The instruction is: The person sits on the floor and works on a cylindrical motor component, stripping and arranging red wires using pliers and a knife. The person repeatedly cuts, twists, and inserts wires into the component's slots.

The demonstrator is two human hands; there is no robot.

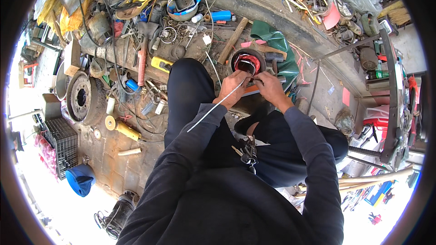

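Note:
A motor stator (247,50) with red windings (261,64) and white lacing stands before me, its round opening facing up. My left hand (233,89) is at its near rim, fingers closed on a thin white cord or sleeve (214,106). That piece runs straight back over my left forearm. My right hand (271,89) meets the left at the same rim, thumb and fingertips drawn together. Whatever lies between its fingertips is too small to make out. A hammer (273,58) lies against the stator's right side, over green plastic sheeting (282,39).
A wooden stick (233,41) lies left of the stator. Further left are a yellow power strip (161,64), an orange-handled tool (141,64) and a yellow angle grinder (122,128). A metal frame (391,102) stands at right. Keys (249,153) hang at my waist.

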